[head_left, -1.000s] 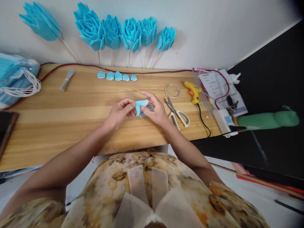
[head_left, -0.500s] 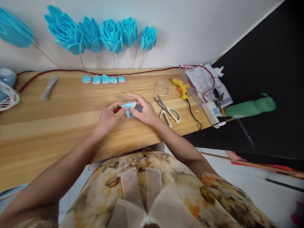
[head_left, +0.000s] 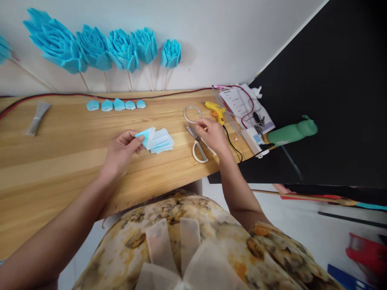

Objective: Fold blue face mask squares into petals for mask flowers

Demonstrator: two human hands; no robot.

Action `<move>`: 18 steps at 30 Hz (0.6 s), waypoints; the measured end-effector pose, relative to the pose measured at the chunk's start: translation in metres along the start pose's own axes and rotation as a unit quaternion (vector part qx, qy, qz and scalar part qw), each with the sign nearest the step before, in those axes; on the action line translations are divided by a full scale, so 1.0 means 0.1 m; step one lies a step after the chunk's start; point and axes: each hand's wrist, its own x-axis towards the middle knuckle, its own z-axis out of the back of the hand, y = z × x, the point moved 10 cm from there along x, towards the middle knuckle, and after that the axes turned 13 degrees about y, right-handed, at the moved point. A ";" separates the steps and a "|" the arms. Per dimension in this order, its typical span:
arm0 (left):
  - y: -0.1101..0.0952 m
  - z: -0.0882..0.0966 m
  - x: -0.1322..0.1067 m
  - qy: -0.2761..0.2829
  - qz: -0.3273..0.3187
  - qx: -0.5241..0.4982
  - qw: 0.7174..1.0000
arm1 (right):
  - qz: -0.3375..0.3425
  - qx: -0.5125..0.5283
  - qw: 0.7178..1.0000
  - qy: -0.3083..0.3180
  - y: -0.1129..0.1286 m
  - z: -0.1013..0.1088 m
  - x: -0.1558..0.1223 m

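Note:
In my left hand (head_left: 125, 149), thumb and fingers pinch a folded light-blue paper-like piece (head_left: 147, 137). Beside and partly beneath it, a stack of thin white-and-blue sheets (head_left: 163, 141) lies on the table. My right hand (head_left: 211, 132) has its fingers curled in at the near edge of a thin roll of tape (head_left: 185, 114), which appears to lie flat. Partly covered by that hand is a pair of scissors (head_left: 199, 154) with white handles.
Several folded blue pieces (head_left: 119, 104) line the wooden table's (head_left: 75, 161) back, with blue flowers (head_left: 122, 50) on sticks behind. A bundle of thin strips (head_left: 37, 119) lies left. Rightward are a yellow glue gun (head_left: 216, 110), a power strip (head_left: 255, 141) and a green bottle (head_left: 292, 132).
My right hand has left the folded piece and moved right to the tape roll. My left hand keeps the piece, and the stack is now uncovered. The view has shifted right.

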 end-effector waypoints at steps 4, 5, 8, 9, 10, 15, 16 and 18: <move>0.01 -0.02 0.00 0.006 0.007 0.002 1.000 | -0.017 -0.011 0.999 0.041 -0.09 -0.25 -0.05; 0.02 -0.02 0.00 0.001 0.010 0.001 1.000 | -0.018 -0.014 0.999 0.037 -0.09 -0.27 -0.04; 0.02 -0.01 0.00 -0.021 0.022 -0.011 0.999 | -0.020 -0.024 0.999 0.017 -0.09 -0.28 -0.02; 0.01 0.00 -0.01 -0.026 0.025 -0.015 0.999 | -0.020 -0.022 0.999 0.011 -0.10 -0.28 -0.02; 0.01 0.00 -0.01 -0.028 0.028 -0.019 0.999 | -0.019 -0.017 1.000 0.007 -0.11 -0.28 -0.01; 0.00 0.00 -0.01 -0.026 0.032 -0.023 0.999 | -0.014 0.022 1.000 -0.010 -0.17 -0.28 -0.03; 0.00 0.00 -0.01 -0.023 0.032 -0.022 0.999 | -0.013 0.028 0.999 -0.014 -0.18 -0.28 -0.04; 0.01 -0.01 -0.01 -0.016 0.033 -0.021 0.999 | -0.011 0.038 0.999 -0.021 -0.19 -0.28 -0.05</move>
